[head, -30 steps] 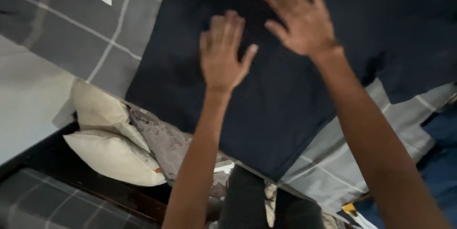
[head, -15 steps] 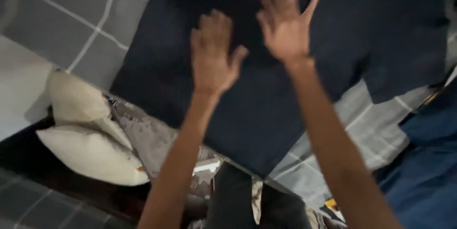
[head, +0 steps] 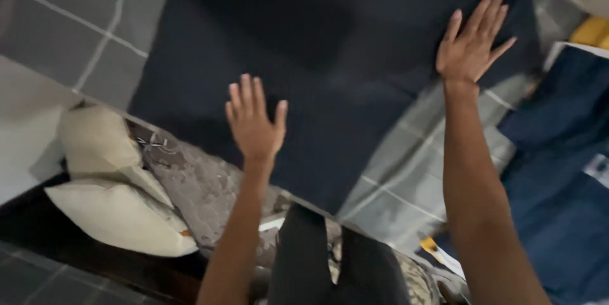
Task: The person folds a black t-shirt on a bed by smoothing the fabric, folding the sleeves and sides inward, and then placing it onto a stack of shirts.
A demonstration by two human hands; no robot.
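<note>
- Grey checked bedding with pale lines covered the surface across the upper left and lower centre of the frame, and one large dark navy cloth lay spread flat over it, filling most of the upper centre.
- Two bare hands were in view, both palm down with arms reaching up from the bottom edge.
- At the centre of the frame, the left hand lay flat on the near part of the navy cloth, its four fingers close together and the thumb held out to the side.
- At the upper right, the right hand rested at the right edge of the same cloth, where it met the checked bedding, with fingers straight and slightly fanned, gripping nothing.
- Two cream pillows sat stacked at the lower left, beside the bed's edge.
- One grey patterned cushion leaned just beside them, touching the cream pair.
- One blue fabric item lay at the right edge of the frame, well apart from the left hand.
- Dark trouser legs showed at the bottom centre between the two forearms.
- No container was in view.
</note>
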